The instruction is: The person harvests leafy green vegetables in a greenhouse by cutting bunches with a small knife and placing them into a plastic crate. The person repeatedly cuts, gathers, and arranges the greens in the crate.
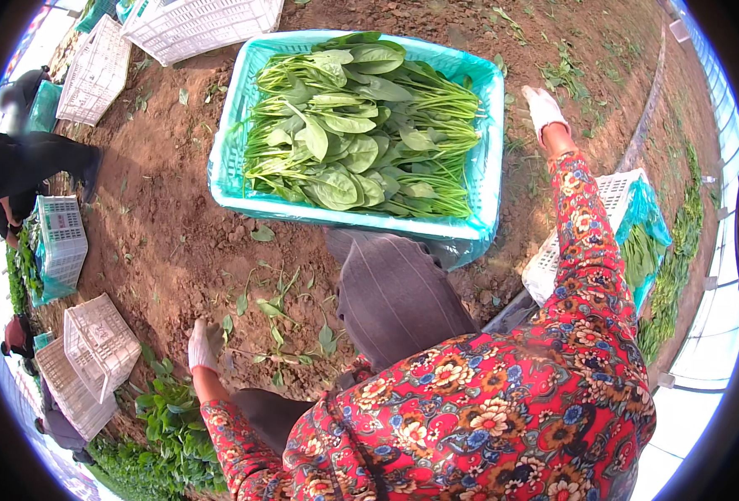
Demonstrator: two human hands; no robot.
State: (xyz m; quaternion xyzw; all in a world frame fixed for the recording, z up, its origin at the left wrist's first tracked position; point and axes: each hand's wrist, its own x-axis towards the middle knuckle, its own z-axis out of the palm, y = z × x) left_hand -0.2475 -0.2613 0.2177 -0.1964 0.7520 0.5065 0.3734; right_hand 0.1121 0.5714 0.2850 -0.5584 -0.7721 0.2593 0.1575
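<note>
Before me a white plastic crate [344, 216], lined with translucent teal plastic film [479, 188], stands on the soil. Rows of leafy greens [357, 138] that look like spinach fill it, stems pointing to both sides and leaves overlapping in the middle. My right hand [542, 109], in a white glove, is just off the crate's right side with the fingers stretched out and nothing held. Low on the left, my left hand [205, 344], also gloved, hangs over bare soil with nothing visible in it. Loose leaves [275, 319] lie to its right.
A second lined crate with greens [642, 253] stands beyond my right arm. White crates [97, 69] [200, 25] sit at upper left, others [103, 344] at lower left. Growing plants [172, 413] border the soil. People [37, 160] work along the left; a filled crate [62, 244] is near them.
</note>
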